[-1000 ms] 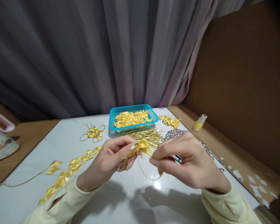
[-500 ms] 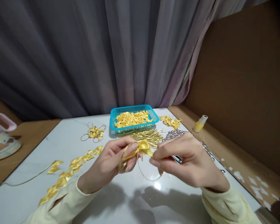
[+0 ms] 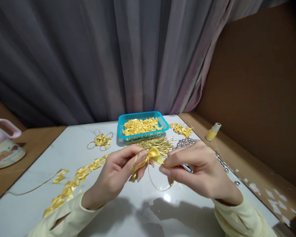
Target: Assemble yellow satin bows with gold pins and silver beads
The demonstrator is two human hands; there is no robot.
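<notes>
A yellow satin ribbon bow (image 3: pixel 155 154) is held up above the white table, between my two hands. My left hand (image 3: pixel 119 172) pinches its middle between thumb and fingers, together with a gold cord loop (image 3: pixel 134 168). At the bow's right tip, my right hand (image 3: pixel 194 168) has its thumb and forefinger pressed together, gripping the tip or something beside it too small to make out. A thin thread (image 3: pixel 154 187) hangs in a curve from the bow's middle to under the right fingers. A silver metal tool (image 3: pixel 187 168) is partly hidden behind my right hand.
A blue basket (image 3: pixel 121 130) holds many yellow bows. Gold wire strands (image 3: pixel 158 144) and silver beads (image 3: pixel 187 141) lie before it. A row of bows (image 3: pixel 75 181) runs along the left. A thread spool (image 3: pixel 212 131) stands right; a pink-handled cup (image 3: pixel 6 151) stands left.
The gold cord loop in my left hand has turned and looks narrower. Both hands keep their pinch around the bow. The whole view has shifted slightly.
</notes>
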